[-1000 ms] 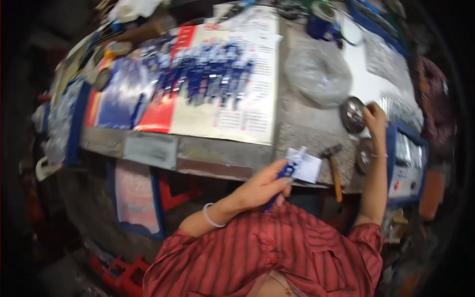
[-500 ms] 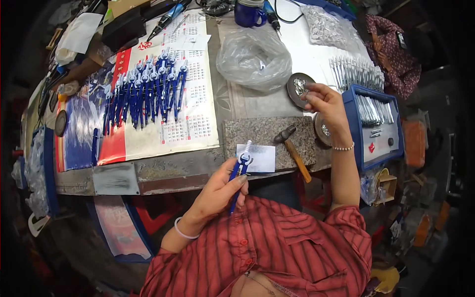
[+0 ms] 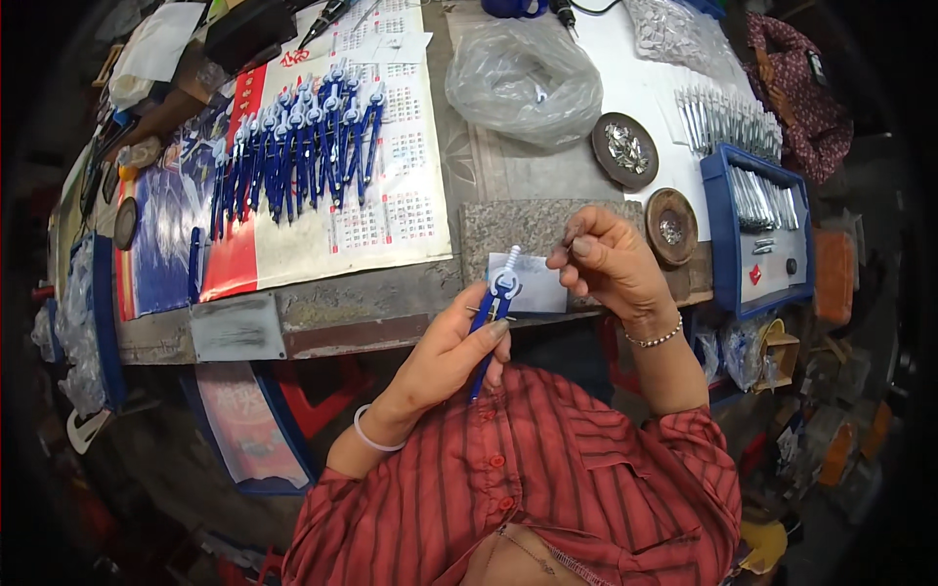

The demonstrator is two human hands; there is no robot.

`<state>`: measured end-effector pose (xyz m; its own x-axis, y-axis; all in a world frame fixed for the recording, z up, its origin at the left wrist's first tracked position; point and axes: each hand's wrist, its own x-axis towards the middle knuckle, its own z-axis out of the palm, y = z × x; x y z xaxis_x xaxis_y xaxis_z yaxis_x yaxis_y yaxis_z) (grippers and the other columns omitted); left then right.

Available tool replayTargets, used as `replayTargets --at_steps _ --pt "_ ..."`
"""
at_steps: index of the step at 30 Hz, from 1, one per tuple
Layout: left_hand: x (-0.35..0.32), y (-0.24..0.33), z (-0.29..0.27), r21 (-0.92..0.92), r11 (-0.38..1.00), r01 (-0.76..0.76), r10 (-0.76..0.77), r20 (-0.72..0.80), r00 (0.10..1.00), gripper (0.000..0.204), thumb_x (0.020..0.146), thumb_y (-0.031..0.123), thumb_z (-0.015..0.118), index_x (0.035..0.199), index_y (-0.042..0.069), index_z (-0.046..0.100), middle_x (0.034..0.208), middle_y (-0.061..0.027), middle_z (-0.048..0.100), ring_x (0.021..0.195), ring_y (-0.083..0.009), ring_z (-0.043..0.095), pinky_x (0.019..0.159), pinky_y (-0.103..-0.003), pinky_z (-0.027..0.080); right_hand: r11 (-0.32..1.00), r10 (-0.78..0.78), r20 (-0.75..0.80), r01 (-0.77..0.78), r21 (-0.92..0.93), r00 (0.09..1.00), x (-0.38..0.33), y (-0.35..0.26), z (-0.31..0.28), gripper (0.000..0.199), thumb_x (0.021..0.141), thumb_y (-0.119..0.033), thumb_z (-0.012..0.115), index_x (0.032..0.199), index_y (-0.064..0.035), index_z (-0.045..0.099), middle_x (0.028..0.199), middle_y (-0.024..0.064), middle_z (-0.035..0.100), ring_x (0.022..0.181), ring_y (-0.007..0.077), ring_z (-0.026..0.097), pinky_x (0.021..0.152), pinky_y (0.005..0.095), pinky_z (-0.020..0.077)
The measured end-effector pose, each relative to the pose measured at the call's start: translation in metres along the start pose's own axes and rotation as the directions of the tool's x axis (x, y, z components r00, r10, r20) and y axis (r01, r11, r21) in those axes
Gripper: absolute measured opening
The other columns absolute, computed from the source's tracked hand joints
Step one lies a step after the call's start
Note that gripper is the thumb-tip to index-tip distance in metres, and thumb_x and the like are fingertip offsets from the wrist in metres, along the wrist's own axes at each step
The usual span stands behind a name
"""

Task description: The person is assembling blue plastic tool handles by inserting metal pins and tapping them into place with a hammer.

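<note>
My left hand (image 3: 445, 356) grips a blue drawing compass (image 3: 495, 311) with a white head, held upright just in front of the bench edge. My right hand (image 3: 608, 262) is close beside its top, fingers pinched on a small metal part too tiny to make out. A white paper slip (image 3: 535, 285) lies on the stone slab (image 3: 518, 230) under both hands. A row of several more blue compasses (image 3: 298, 151) lies on a calendar sheet (image 3: 391, 195) to the left.
Two round dishes of small metal parts (image 3: 625, 148) (image 3: 672, 225) sit right of my hands. A blue tray (image 3: 767, 230) with metal rods stands at the right edge. A clear plastic bag (image 3: 523, 83) lies behind. Red crates (image 3: 313, 410) stand under the bench.
My right hand came back from the round dishes to the compass head with a small part pinched in it. The left hand kept hold of the compass.
</note>
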<state>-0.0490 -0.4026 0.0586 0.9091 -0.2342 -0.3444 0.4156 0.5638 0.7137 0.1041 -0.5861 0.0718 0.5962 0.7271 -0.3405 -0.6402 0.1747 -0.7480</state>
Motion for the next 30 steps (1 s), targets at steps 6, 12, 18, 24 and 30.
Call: replayTargets --at_steps 6,12,18,24,30 --pt "-0.002 0.001 -0.002 -0.006 1.000 0.004 -0.004 -0.019 1.000 0.038 0.096 0.013 0.046 0.131 0.004 0.033 0.077 -0.0054 0.053 0.057 -0.0109 0.054 0.053 -0.023 0.046 0.976 0.092 0.007 -0.092 0.198 0.996 0.004 0.014 0.012 0.016 0.087 -0.011 0.063 0.100 -0.0051 0.056 0.082 0.0116 0.064 0.058 0.0107 0.058 0.049 0.0202 0.0465" --pt "-0.003 -0.003 -0.008 0.046 0.999 -0.020 0.022 -0.042 0.999 0.033 0.097 0.013 0.043 0.127 0.002 0.035 0.076 -0.0037 0.053 0.056 -0.0085 0.054 0.053 -0.021 0.047 0.969 0.095 -0.039 -0.101 -0.224 0.995 -0.002 0.014 0.034 0.013 0.087 -0.007 0.062 0.098 -0.0002 0.060 0.081 0.0095 0.063 0.059 0.0094 0.058 0.052 0.0192 0.0472" --pt "-0.002 -0.009 -0.009 0.230 0.971 -0.067 0.095 -0.114 0.989 0.032 0.095 0.010 0.044 0.125 0.002 0.038 0.074 -0.0034 0.054 0.055 -0.0081 0.055 0.051 -0.022 0.046 0.858 0.028 -0.053 -0.051 -0.511 0.998 -0.012 0.017 0.056 0.013 0.088 -0.003 0.058 0.099 0.0023 0.061 0.081 0.0040 0.063 0.069 0.0064 0.057 0.061 0.0193 0.0475" --pt "-0.004 -0.007 -0.005 0.447 0.889 -0.106 0.185 -0.139 0.973 0.033 0.093 0.007 0.044 0.125 0.001 0.037 0.071 -0.0064 0.056 0.054 -0.0108 0.057 0.051 -0.025 0.047 0.809 -0.055 0.013 0.052 -0.586 0.998 -0.009 0.028 0.056 0.015 0.086 0.000 0.060 0.100 -0.0007 0.054 0.088 0.0016 0.058 0.076 0.0058 0.057 0.066 0.0194 0.0479" --pt "-0.006 -0.007 -0.005 0.538 0.838 -0.094 0.211 -0.160 0.964 0.041 0.094 0.009 0.046 0.132 -0.001 0.033 0.072 -0.0057 0.057 0.056 -0.0094 0.056 0.052 -0.024 0.047 0.758 -0.050 0.030 0.057 -0.650 0.998 -0.005 0.033 0.057 0.016 0.085 0.003 0.058 0.099 -0.0015 0.051 0.090 0.0009 0.055 0.082 0.0061 0.057 0.072 0.0200 0.0479"
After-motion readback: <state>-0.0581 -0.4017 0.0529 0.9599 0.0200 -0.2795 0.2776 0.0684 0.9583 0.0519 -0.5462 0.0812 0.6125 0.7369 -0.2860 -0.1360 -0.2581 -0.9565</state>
